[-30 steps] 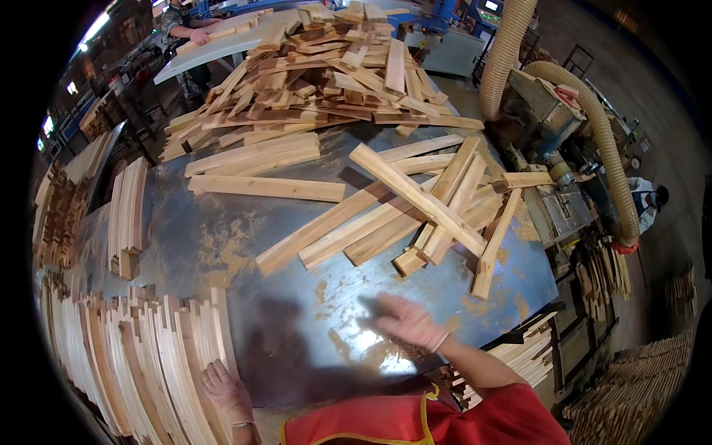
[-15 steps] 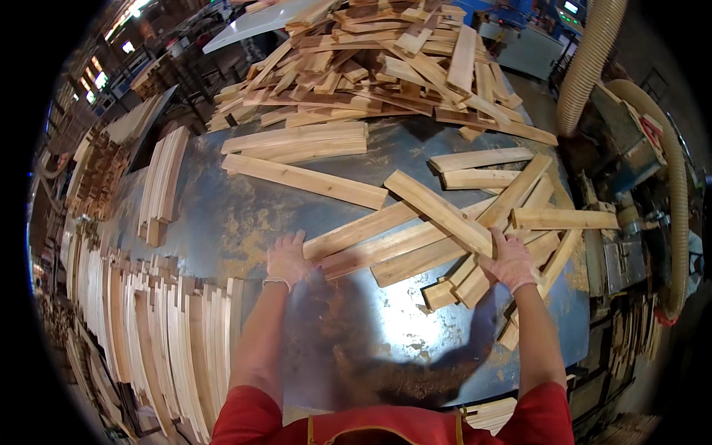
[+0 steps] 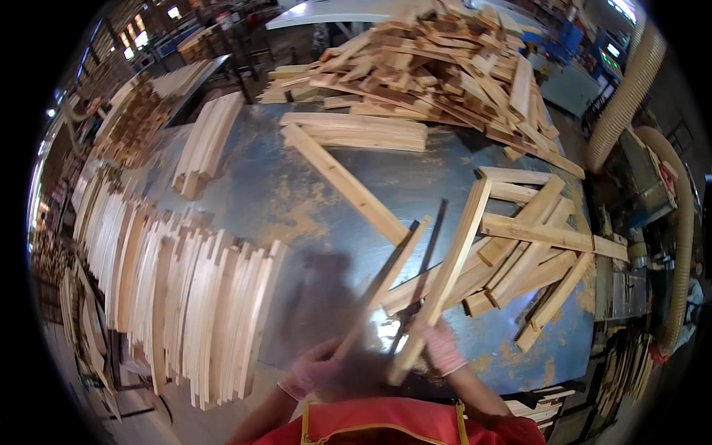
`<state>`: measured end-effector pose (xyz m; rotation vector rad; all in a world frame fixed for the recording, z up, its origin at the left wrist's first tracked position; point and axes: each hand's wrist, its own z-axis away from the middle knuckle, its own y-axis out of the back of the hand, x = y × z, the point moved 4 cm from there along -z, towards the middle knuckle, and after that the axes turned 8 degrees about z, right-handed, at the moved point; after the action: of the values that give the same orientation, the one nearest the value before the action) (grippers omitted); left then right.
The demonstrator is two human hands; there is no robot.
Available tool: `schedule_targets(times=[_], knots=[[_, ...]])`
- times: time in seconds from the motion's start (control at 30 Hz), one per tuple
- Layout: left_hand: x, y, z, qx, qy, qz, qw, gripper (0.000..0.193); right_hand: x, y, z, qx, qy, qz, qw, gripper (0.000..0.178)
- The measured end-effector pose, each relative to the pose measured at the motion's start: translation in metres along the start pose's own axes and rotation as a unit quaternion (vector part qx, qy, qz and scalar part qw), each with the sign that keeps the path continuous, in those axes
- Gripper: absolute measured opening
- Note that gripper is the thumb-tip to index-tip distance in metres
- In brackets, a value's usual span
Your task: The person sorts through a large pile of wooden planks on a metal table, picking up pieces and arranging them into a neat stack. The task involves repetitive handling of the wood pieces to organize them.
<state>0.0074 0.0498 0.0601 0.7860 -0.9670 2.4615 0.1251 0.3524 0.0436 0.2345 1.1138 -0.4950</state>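
Note:
Both of my hands wear thin pale gloves and are drawn in close to my body at the table's near edge. My left hand [image 3: 311, 367], blurred, is closed around the near end of a narrow wooden board [image 3: 405, 259], which slants up and away to the right. In my right hand [image 3: 443, 348] is a longer wooden board [image 3: 452, 267], gripped near its lower end and tilted with its far end up. Beyond it, several loose boards [image 3: 549, 236] lie crisscrossed on the right of the metal table [image 3: 319, 230]. One single board [image 3: 348, 185] lies diagonally across the middle.
A row of upright boards [image 3: 193, 297] lines the left side. Short stacks lie at the far left [image 3: 210, 141] and far middle [image 3: 356, 132]. A large heap of scrap-like boards [image 3: 437, 67] covers the back. Ribbed hoses [image 3: 630, 96] and machinery stand at right.
Both hands have pulled back toward my body, each lifting a board from the loose pile. My view has turned, so the table appears shifted to the right.

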Motion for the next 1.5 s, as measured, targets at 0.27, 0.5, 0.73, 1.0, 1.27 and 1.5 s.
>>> schedule_targets(times=[0.27,0.5,0.73,1.0,1.27,1.5], knots=[[-0.081,0.07,0.092,0.086,-0.094,-0.135,0.983,0.08,0.122,-0.199,0.024,-0.308,-0.06,0.297,0.902,0.091],[-0.05,0.095,0.145,0.322,-0.014,-0.608,0.725,0.094,0.105,-0.315,-0.071,-0.319,0.025,0.372,0.871,0.073],[-0.005,0.144,0.093,0.368,-0.195,-0.72,0.555,0.075,-0.002,-0.274,-0.114,-0.394,0.115,0.46,0.787,0.071],[-0.025,0.127,0.048,0.299,-0.232,-0.759,0.529,0.076,-0.172,0.081,-0.237,0.087,0.073,0.791,0.601,0.088],[0.114,0.016,-0.108,0.315,-0.303,-0.66,0.61,0.079,-0.111,0.1,-0.192,-0.145,-0.031,0.599,0.787,0.091],[0.165,-0.009,-0.236,0.473,-0.077,-0.586,0.653,0.091,-0.054,0.085,-0.109,-0.163,-0.095,0.201,0.961,0.088]])
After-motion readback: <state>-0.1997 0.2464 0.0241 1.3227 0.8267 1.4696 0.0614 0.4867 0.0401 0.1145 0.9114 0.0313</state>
